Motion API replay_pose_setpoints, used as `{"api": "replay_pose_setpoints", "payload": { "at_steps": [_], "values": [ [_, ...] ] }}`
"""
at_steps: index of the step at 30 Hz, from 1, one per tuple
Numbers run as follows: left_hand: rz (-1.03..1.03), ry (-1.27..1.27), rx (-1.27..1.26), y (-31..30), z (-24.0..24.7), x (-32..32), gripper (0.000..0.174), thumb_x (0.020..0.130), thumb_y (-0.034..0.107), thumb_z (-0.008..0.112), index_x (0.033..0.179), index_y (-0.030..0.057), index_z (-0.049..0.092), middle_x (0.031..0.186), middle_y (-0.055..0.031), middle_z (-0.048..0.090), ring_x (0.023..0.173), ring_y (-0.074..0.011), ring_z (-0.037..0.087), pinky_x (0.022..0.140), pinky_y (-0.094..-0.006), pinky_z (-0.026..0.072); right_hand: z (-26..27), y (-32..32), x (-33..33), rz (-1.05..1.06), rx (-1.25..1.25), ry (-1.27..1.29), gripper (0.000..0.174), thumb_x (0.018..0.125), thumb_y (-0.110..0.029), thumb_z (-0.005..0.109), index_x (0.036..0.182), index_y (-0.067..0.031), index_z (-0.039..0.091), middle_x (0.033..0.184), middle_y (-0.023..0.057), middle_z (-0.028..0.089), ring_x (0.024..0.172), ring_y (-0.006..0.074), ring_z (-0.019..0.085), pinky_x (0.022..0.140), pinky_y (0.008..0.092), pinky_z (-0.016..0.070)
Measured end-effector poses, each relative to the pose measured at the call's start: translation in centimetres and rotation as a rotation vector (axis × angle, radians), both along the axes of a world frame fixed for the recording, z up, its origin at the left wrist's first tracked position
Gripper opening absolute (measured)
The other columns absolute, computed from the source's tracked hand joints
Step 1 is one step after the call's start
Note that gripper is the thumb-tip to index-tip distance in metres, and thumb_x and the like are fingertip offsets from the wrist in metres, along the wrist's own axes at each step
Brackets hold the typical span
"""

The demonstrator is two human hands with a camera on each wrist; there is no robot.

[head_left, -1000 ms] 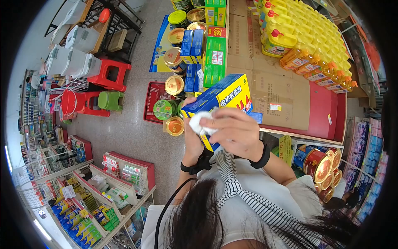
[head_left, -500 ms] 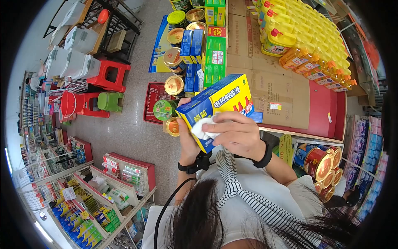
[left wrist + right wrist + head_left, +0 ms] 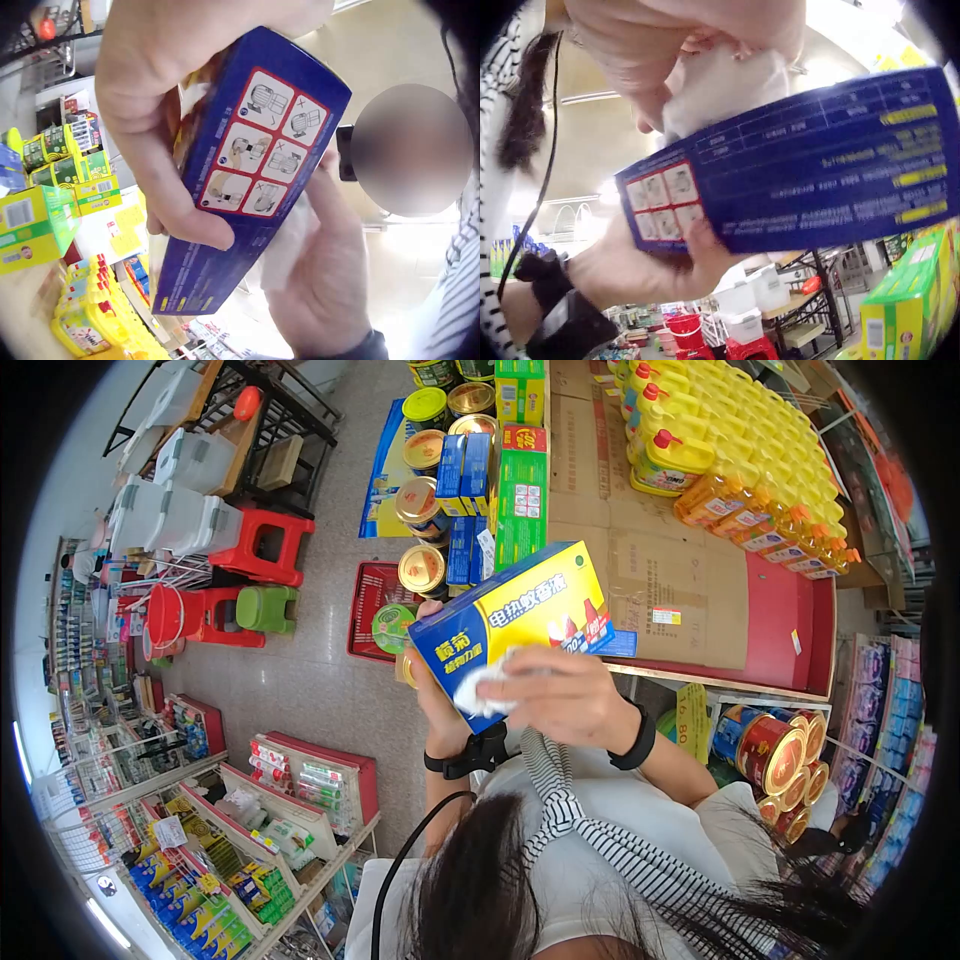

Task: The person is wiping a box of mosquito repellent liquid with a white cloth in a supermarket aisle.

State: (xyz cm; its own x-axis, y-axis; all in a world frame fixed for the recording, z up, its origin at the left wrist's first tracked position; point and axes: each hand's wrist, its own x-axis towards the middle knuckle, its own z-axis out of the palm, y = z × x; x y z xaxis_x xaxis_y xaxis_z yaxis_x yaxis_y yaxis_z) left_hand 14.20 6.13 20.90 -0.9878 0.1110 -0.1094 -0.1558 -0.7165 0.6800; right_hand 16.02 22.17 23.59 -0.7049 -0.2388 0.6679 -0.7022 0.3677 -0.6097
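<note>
A blue and yellow box of mosquito repellent liquid [image 3: 520, 610] is held up in front of the chest, printed front facing up in the head view. My left hand [image 3: 440, 702] grips its near left end, with the thumb [image 3: 199, 229] lying along the blue side panel in the left wrist view. My right hand [image 3: 575, 702] holds a bunched white cloth [image 3: 484, 692] against the lower part of the front. Seen from the right wrist, the cloth [image 3: 724, 90] sits between the fingers and the box's edge [image 3: 810, 172]. Part of the cloth is hidden by the fingers.
Ahead stands a display platform lined with cardboard [image 3: 680, 570], bearing yellow detergent jugs [image 3: 670, 465]. Green boxes [image 3: 520, 500] and gold-lidded cans [image 3: 420, 500] line its left side. A red basket [image 3: 365, 600] is on the floor; red stools [image 3: 262, 540] stand farther left.
The box has turned so that its front faces the head camera more, and its near end has shifted left. The right hand and cloth have moved slightly down over the front.
</note>
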Motion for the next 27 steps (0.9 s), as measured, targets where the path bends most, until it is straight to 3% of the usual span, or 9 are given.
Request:
{"api": "replay_pose_setpoints", "payload": {
  "at_steps": [3, 5, 6, 8, 12, 17, 19, 24, 27],
  "values": [
    [-0.041, 0.002, 0.131, -0.6, -0.5, -0.5, 0.056, 0.096, 0.055, 0.038, 0.133, 0.0128, 0.035, 0.132, -0.0167, 0.048, 0.120, -0.0300, 0.052, 0.099, -0.0444, 0.0464, -0.4, 1.9, 0.5, 0.162, 0.007, -0.093, 0.009, 0.065, -0.005, 0.071, 0.067, -0.0081, 0.063, 0.109, 0.0010, 0.069, 0.096, 0.0229, 0.064, 0.082, 0.0333, 0.0543],
    [-0.033, 0.000, 0.147, -0.9, -1.1, -0.5, 0.056, 0.096, 0.055, 0.038, 0.133, 0.0130, 0.036, 0.133, -0.0172, 0.047, 0.120, -0.0300, 0.052, 0.098, -0.0442, 0.0474, -0.7, 3.9, -0.5, -0.049, 0.078, -0.079, 0.014, 0.063, 0.001, 0.069, 0.065, -0.0115, 0.065, 0.102, 0.0041, 0.072, 0.094, 0.0244, 0.065, 0.085, 0.0371, 0.0535],
    [-0.030, 0.000, 0.078, -1.2, -1.3, -0.5, 0.056, 0.096, 0.055, 0.038, 0.132, 0.0130, 0.036, 0.134, -0.0172, 0.047, 0.121, -0.0299, 0.052, 0.098, -0.0439, 0.0482, -0.8, 4.7, -1.1, -0.051, 0.078, -0.079, 0.014, 0.063, 0.001, 0.069, 0.065, -0.0115, 0.065, 0.102, 0.0041, 0.072, 0.094, 0.0244, 0.065, 0.085, 0.0371, 0.0535],
    [-0.054, -0.004, 0.078, -1.1, -1.3, -0.3, 0.056, 0.096, 0.056, 0.038, 0.132, 0.0130, 0.036, 0.133, -0.0167, 0.047, 0.121, -0.0298, 0.052, 0.097, -0.0438, 0.0484, -0.5, 5.9, -2.0, -0.306, 0.088, -0.127, 0.015, 0.062, 0.003, 0.070, 0.064, -0.0108, 0.064, 0.103, 0.0043, 0.072, 0.095, 0.0243, 0.064, 0.085, 0.0366, 0.0533],
    [-0.061, -0.002, 0.013, -0.6, -0.4, -0.1, 0.057, 0.096, 0.056, 0.038, 0.132, 0.0128, 0.036, 0.131, -0.0160, 0.049, 0.119, -0.0296, 0.053, 0.098, -0.0435, 0.0482, 0.2, 4.8, -2.0, -0.376, 0.050, -0.099, 0.014, 0.063, 0.005, 0.068, 0.069, -0.0073, 0.065, 0.102, 0.0011, 0.072, 0.096, 0.0240, 0.064, 0.079, 0.0328, 0.0538],
    [0.020, -0.032, -0.002, -0.8, -0.5, -0.5, 0.056, 0.097, 0.054, 0.037, 0.133, 0.0112, 0.036, 0.131, -0.0183, 0.050, 0.118, -0.0300, 0.055, 0.098, -0.0432, 0.0477, -0.7, 2.8, 1.1, 0.082, -0.006, -0.117, 0.017, 0.062, 0.005, 0.069, 0.071, -0.0085, 0.066, 0.104, 0.0026, 0.071, 0.095, 0.0244, 0.064, 0.082, 0.0332, 0.0540],
    [0.012, 0.036, -0.006, -1.4, -0.9, -0.4, 0.056, 0.097, 0.053, 0.037, 0.132, 0.0093, 0.037, 0.131, -0.0184, 0.050, 0.118, -0.0301, 0.055, 0.098, -0.0432, 0.0481, -1.4, 4.1, 1.4, 0.090, -0.026, -0.143, 0.017, 0.061, 0.006, 0.069, 0.069, -0.0087, 0.066, 0.104, 0.0027, 0.071, 0.095, 0.0245, 0.064, 0.083, 0.0333, 0.0539],
    [-0.006, 0.040, -0.057, -1.8, -1.9, -0.4, 0.057, 0.097, 0.054, 0.038, 0.132, 0.0086, 0.038, 0.130, -0.0179, 0.051, 0.117, -0.0296, 0.056, 0.097, -0.0430, 0.0488, -1.6, 6.1, -0.2, -0.229, 0.029, -0.147, 0.019, 0.060, 0.008, 0.067, 0.069, -0.0082, 0.064, 0.104, 0.0028, 0.071, 0.094, 0.0247, 0.064, 0.083, 0.0338, 0.0538],
    [0.008, 0.061, -0.079, -1.2, -1.1, -0.6, 0.056, 0.098, 0.055, 0.035, 0.132, 0.0110, 0.043, 0.128, -0.0110, 0.054, 0.116, -0.0238, 0.056, 0.096, -0.0400, 0.0495, -0.9, 4.5, -0.3, -0.327, 0.004, -0.102, 0.020, 0.059, 0.008, 0.068, 0.070, -0.0088, 0.064, 0.103, 0.0022, 0.071, 0.093, 0.0244, 0.063, 0.081, 0.0340, 0.0534]
  ]
}}
